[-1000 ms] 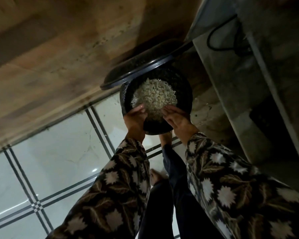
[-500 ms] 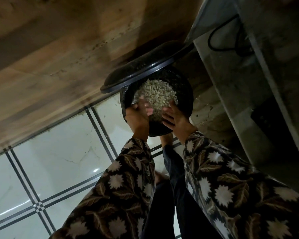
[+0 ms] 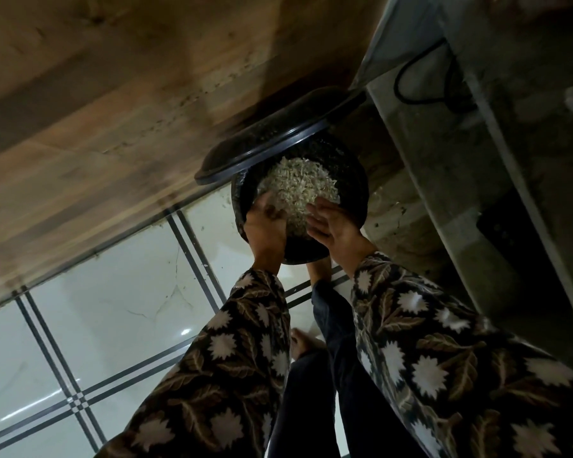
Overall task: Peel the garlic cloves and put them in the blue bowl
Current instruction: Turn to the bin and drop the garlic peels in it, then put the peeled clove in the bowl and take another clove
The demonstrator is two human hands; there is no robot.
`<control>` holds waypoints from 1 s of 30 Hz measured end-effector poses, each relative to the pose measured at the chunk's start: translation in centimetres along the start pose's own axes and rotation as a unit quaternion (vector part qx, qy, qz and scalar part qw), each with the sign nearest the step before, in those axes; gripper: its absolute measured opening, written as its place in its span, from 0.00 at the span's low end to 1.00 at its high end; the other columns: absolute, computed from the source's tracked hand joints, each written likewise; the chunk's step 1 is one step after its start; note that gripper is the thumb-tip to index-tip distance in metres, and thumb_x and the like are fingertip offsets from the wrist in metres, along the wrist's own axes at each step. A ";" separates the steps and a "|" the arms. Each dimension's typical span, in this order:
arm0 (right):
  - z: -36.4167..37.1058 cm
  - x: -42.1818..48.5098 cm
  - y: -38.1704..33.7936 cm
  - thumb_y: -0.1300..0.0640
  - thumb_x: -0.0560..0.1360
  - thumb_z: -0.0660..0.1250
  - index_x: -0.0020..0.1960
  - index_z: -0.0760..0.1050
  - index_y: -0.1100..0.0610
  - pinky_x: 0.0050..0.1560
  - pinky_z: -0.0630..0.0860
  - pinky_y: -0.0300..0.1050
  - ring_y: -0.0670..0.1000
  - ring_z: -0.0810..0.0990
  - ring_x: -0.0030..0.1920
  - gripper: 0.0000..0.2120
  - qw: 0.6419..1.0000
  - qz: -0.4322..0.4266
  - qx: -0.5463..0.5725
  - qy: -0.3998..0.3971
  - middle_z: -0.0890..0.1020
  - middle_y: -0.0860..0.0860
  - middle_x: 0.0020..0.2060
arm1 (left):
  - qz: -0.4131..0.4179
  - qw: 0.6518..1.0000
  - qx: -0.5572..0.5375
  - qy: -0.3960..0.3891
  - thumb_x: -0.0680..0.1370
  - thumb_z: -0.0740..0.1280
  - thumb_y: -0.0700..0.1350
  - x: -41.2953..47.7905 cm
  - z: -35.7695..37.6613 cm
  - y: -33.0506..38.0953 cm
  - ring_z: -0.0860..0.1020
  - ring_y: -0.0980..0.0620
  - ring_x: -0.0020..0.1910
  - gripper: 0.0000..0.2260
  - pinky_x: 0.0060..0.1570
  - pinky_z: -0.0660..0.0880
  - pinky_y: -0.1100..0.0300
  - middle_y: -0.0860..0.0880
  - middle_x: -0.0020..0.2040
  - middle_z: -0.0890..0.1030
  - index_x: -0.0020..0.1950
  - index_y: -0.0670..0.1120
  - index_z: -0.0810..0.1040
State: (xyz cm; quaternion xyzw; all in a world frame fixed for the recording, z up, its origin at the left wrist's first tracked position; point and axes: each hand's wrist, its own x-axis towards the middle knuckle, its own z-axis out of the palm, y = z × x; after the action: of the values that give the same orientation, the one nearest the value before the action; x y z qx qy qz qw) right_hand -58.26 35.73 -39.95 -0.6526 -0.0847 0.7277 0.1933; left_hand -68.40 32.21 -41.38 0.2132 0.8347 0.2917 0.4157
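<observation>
Hovering above the bin (image 3: 354, 193) of pale skins (image 3: 298, 183): right hand (image 3: 333, 226) slack-fingered, grip of left hand (image 3: 265, 229) unclear; peeling likely finished

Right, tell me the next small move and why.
Probably shake the left hand and right hand clean over the bin, then withdraw: both are at the pale scraps inside, and the lid stands open.

Your left hand (image 3: 264, 226) was blurred over the pale scraps (image 3: 298, 183), its grip unreadable; with your right hand (image 3: 336, 228) it hid the near rim of the dark bin (image 3: 354, 190)
</observation>
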 end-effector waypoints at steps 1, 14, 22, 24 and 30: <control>0.0 -0.8 -0.2 0.62 0.81 0.51 0.67 0.67 0.61 0.65 0.67 0.49 0.55 0.70 0.67 0.16 1.000 0.002 -0.010 -0.002 0.72 0.56 0.66 | -0.011 1.000 -0.021 -0.012 0.75 0.67 0.34 -0.4 -0.1 0.2 0.77 0.53 0.54 0.15 0.58 0.71 0.67 0.49 0.55 0.80 0.61 0.43 0.78; -5.1 -31.8 -0.5 0.58 0.80 0.55 0.63 0.72 0.61 0.59 0.73 0.47 0.56 0.75 0.61 0.15 0.984 -0.168 0.059 -0.017 0.76 0.58 0.61 | 0.063 0.978 -0.144 -0.135 0.77 0.64 0.36 -24.8 -11.9 12.8 0.79 0.50 0.47 0.08 0.46 0.75 0.62 0.41 0.53 0.81 0.54 0.40 0.80; -20.5 -49.3 4.8 0.64 0.76 0.63 0.49 0.78 0.57 0.48 0.76 0.39 0.48 0.80 0.46 0.06 0.885 -0.430 0.074 0.159 0.82 0.59 0.48 | 0.210 0.914 -0.086 -0.336 0.78 0.63 0.36 -45.0 -8.1 17.6 0.80 0.61 0.36 0.07 0.39 0.75 0.68 0.49 0.41 0.82 0.50 0.42 0.80; -26.0 -52.3 6.8 0.65 0.75 0.63 0.50 0.78 0.61 0.50 0.75 0.41 0.51 0.79 0.48 0.06 0.857 -0.435 0.141 0.239 0.82 0.61 0.49 | 0.235 0.884 -0.035 -0.402 0.77 0.64 0.34 -50.1 -4.4 17.5 0.79 0.64 0.33 0.07 0.37 0.74 0.69 0.49 0.40 0.81 0.51 0.39 0.79; -41.8 -57.9 13.6 0.66 0.76 0.61 0.56 0.75 0.68 0.37 0.72 0.31 0.50 0.77 0.42 0.10 0.787 -0.402 0.299 0.359 0.79 0.65 0.54 | 0.351 0.763 0.128 -0.527 0.74 0.66 0.31 -64.9 7.8 14.6 0.79 0.58 0.39 0.11 0.41 0.76 0.66 0.43 0.46 0.82 0.57 0.35 0.78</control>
State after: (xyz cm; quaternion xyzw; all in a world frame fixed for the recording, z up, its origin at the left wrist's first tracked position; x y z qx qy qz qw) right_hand -15.30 -4.75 2.45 -0.6833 -0.0425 0.2859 0.6705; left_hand -23.75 6.59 1.50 0.6625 0.3802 0.1495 0.6278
